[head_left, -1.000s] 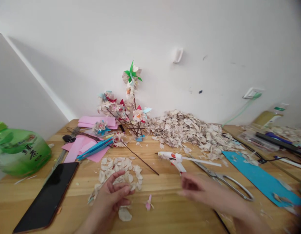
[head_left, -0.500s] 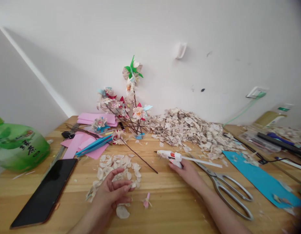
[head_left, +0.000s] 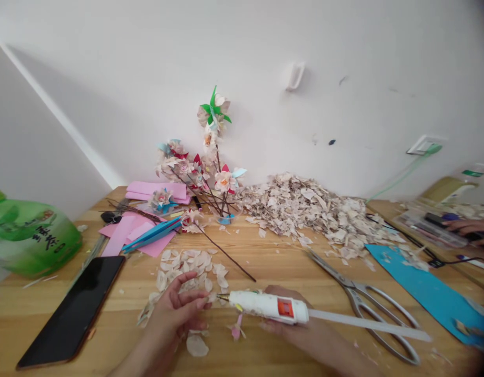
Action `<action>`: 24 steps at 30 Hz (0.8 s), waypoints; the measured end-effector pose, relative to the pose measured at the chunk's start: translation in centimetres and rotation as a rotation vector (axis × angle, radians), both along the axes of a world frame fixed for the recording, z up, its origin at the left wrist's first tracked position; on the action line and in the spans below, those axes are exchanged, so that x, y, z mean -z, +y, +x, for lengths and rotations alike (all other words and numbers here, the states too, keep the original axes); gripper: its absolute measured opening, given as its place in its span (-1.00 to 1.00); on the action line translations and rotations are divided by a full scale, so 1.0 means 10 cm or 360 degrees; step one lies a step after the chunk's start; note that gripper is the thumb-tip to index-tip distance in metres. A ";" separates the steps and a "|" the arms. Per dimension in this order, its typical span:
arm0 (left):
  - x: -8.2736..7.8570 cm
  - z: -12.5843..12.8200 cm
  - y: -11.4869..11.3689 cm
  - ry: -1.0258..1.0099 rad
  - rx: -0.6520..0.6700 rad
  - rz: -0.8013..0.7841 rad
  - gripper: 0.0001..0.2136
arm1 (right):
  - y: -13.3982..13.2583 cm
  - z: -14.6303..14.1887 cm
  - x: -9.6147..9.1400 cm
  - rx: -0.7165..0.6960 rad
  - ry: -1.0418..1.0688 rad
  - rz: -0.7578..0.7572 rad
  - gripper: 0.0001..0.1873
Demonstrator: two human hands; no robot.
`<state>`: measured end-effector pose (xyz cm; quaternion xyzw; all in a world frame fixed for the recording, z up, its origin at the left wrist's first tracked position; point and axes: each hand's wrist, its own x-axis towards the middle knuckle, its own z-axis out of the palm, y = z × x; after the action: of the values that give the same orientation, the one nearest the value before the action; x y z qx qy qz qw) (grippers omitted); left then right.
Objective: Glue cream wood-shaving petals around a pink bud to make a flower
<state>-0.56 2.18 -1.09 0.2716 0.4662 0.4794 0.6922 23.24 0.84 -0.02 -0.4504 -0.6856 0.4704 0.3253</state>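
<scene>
My right hand (head_left: 292, 322) is closed round a white hot glue gun (head_left: 261, 305), with a long glue stick (head_left: 367, 323) poking out behind. The gun's metal nozzle points left at the fingertips of my left hand (head_left: 182, 309). Between that hand's thumb and finger is a small pale petal (head_left: 211, 297), pinched at its edge. Under and behind the left hand lie several loose petals (head_left: 187, 264), and one larger petal (head_left: 197, 345) is just below it. A small pink flower centre (head_left: 236, 330) rests on the table beneath the gun's front.
Scissors (head_left: 351, 285) and a blue sheet (head_left: 418, 285) lie at right. A petal heap (head_left: 300, 204) lines the wall. Finished flowers (head_left: 224, 180), blue tweezers (head_left: 153, 234), a phone (head_left: 71, 314) and a green bottle (head_left: 33, 235) stand or lie left. Another person's hand (head_left: 473, 228) is far right.
My right hand has brought the glue gun from beside the scissors toward me and left, its nozzle now at the petal. My left hand has hardly moved. Another person's hand has appeared at right.
</scene>
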 end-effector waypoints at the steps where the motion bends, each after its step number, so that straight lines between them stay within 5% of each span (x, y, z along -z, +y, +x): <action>1: 0.00 0.00 0.00 0.0001 0.0007 -0.0005 -0.43 | 0.00 -0.01 -0.01 -0.0022 -0.0009 -0.0014 -0.82; 24: -0.03 0.01 -0.03 -0.0017 0.0000 -0.0042 -0.40 | -0.02 -0.02 -0.12 0.0047 -0.0268 0.0046 -0.79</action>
<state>-0.49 1.93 -0.83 0.2598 0.4687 0.4747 0.6982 23.04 0.67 1.19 -0.4937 -0.7104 0.4161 0.2800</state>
